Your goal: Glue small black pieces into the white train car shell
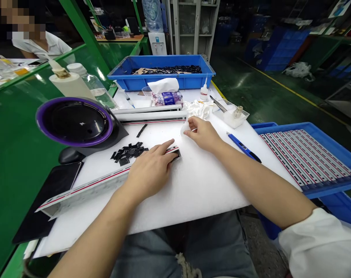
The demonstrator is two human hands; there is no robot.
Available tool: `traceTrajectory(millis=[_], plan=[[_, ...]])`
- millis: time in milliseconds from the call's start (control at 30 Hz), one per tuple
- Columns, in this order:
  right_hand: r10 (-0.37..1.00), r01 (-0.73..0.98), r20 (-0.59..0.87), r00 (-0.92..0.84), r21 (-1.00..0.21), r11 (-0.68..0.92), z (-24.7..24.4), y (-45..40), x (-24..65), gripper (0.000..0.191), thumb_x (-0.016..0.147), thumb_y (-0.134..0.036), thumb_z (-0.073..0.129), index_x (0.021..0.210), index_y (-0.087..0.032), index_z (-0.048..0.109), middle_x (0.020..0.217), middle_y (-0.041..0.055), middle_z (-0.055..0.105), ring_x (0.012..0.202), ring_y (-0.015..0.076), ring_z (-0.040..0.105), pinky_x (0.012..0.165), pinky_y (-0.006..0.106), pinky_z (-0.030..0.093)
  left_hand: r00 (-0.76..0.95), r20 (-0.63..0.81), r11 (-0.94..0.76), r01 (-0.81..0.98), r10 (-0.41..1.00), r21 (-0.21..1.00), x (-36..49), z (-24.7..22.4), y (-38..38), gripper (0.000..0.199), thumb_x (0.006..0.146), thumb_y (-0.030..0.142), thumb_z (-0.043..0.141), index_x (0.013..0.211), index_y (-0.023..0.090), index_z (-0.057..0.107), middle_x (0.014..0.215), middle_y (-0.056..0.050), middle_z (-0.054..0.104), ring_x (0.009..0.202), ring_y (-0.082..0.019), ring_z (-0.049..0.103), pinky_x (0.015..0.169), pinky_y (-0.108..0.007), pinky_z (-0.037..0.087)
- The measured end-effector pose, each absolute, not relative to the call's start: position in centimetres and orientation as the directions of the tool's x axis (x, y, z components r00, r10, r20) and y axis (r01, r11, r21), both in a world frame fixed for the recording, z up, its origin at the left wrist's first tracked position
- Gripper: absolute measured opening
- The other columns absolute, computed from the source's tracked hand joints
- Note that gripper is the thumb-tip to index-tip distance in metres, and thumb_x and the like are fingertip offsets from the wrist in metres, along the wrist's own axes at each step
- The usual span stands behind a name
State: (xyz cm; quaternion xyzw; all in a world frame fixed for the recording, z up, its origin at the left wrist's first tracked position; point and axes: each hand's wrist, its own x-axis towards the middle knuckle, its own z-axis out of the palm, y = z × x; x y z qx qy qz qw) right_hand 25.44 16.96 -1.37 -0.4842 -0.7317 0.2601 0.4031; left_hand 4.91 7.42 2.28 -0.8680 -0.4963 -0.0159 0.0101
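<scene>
My left hand grips the near end of a long white channel-shaped strip with a red line, which lies slantwise across the white table. One fingertip reaches into the strip's end, and the fingers partly hide it. A small heap of black pieces lies just behind this hand. My right hand is closed in a pinch on a small piece of white tissue, close to the end of a second white strip lying farther back.
A tissue pack, crumpled tissue and a dropper bottle stand behind. A blue utility knife lies at right. A blue tray holds several strips. A purple-rimmed fan stands left; a blue bin is behind; a person sits far left.
</scene>
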Motion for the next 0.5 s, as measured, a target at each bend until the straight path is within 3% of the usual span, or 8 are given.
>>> traceTrajectory(millis=[167,300,400,500], plan=[[0.909,0.587,0.325,-0.261,-0.694,0.417,-1.6,16.7,25.1,0.031,0.077,-0.015,0.066,0.107,-0.018,0.060,0.098,0.0056,0.069,0.089,0.0188,0.064,0.085,0.035,0.050,0.533,0.025,-0.532,0.845,0.846,-0.053,5.0,2.1,7.1,0.041,0.090,0.016,0.042,0.122,0.026,0.066,0.156,-0.005,0.039,0.129,-0.031,0.052,0.093,-0.050,0.054],[0.909,0.607,0.320,-0.268,-0.677,0.417,-1.1,16.2,25.1,0.049,0.073,-0.016,0.070,0.121,-0.017,0.055,0.107,0.0101,0.067,0.097,0.0224,0.064,0.087,0.039,0.051,0.522,0.037,-0.521,0.853,0.852,-0.033,5.0,2.1,7.2,0.042,0.090,0.017,0.041,0.123,0.028,0.065,0.155,-0.003,0.041,0.128,-0.030,0.053,0.094,-0.049,0.053],[0.859,0.566,0.459,-0.227,-0.656,0.499,0.5,16.0,26.4,0.055,0.073,-0.022,0.073,0.125,-0.020,0.053,0.114,0.0105,0.064,0.101,0.0231,0.062,0.085,0.038,0.052,0.523,0.060,-0.523,0.852,0.850,-0.018,4.8,2.1,7.3,0.041,0.092,0.020,0.040,0.122,0.029,0.066,0.154,-0.001,0.042,0.127,-0.030,0.054,0.094,-0.047,0.053],[0.760,0.623,0.649,0.018,-0.602,0.499,3.1,16.3,29.9,0.048,0.082,-0.032,0.067,0.126,-0.023,0.052,0.111,0.0094,0.063,0.096,0.0213,0.062,0.080,0.036,0.053,0.534,0.071,-0.533,0.845,0.842,-0.032,4.6,1.9,7.5,0.041,0.092,0.021,0.039,0.120,0.029,0.067,0.154,-0.001,0.041,0.126,-0.031,0.055,0.095,-0.048,0.053]])
